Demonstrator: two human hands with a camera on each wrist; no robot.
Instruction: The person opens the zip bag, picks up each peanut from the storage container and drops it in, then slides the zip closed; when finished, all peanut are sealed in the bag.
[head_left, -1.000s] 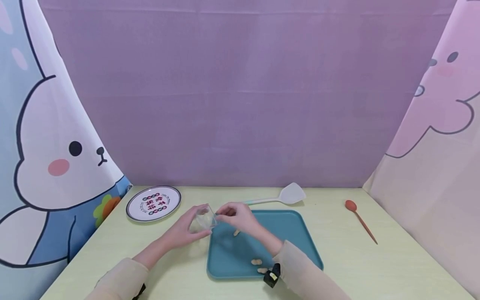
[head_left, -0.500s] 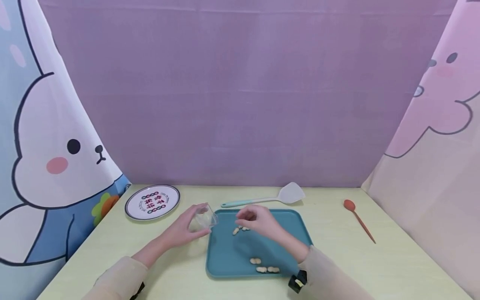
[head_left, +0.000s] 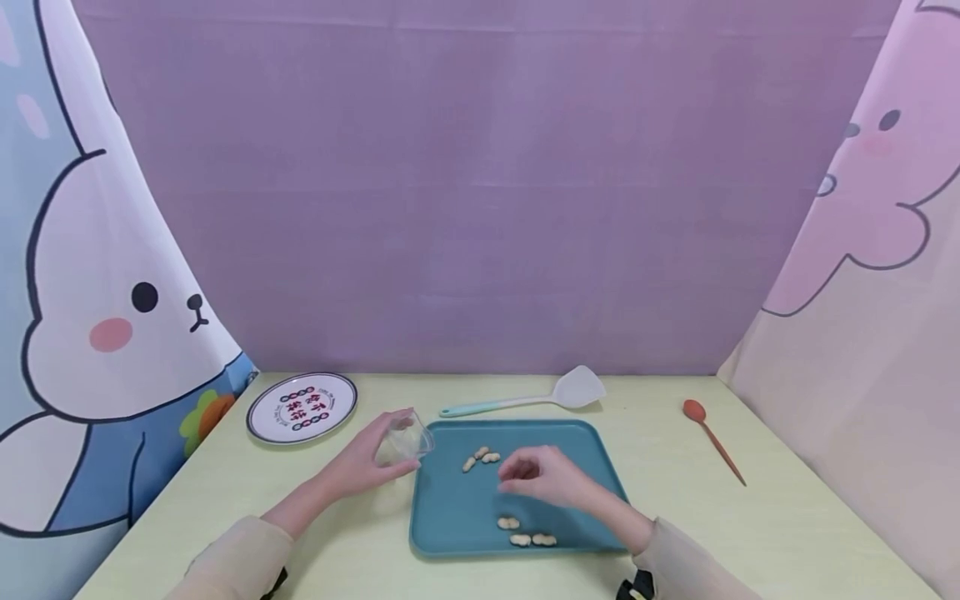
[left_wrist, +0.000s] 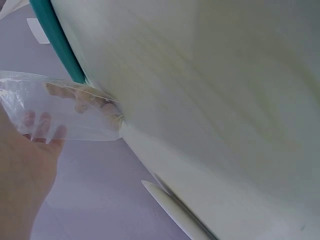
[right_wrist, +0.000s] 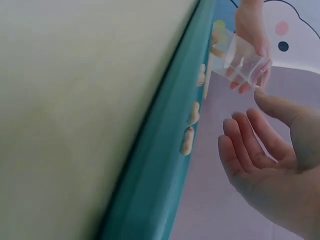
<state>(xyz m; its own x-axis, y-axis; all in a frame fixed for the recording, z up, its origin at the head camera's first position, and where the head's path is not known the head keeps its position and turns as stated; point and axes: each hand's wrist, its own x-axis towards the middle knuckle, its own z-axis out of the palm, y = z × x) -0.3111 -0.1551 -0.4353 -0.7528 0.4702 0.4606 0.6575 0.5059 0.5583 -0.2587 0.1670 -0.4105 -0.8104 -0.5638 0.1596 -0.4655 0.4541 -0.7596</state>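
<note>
A clear zip bag [head_left: 402, 442] is gripped by my left hand [head_left: 363, 458], left of the blue-green tray [head_left: 450, 517]. In the left wrist view, several peanuts [left_wrist: 84, 97] lie at the bottom of this bag. My right hand [head_left: 547, 477] is over the tray, fingers loosely bent and thumb apart from them, as the right wrist view [right_wrist: 270, 155] shows; nothing is between them. Three peanuts [head_left: 482, 457] lie together near the tray's back left. Three more peanuts [head_left: 521, 540] lie near its front edge.
A white plate [head_left: 318, 408] with red lettering lies at the back left. Behind the tray rests a turner [head_left: 576, 387] with a pale green handle. An orange-red spoon [head_left: 694, 411] lies to the right. A purple cloth [head_left: 480, 208] hangs behind the table.
My right hand has moved away from the zip bag, to the right and slightly toward me. Peanuts it covered are now visible on the tray. My left hand stays almost still with the bag.
</note>
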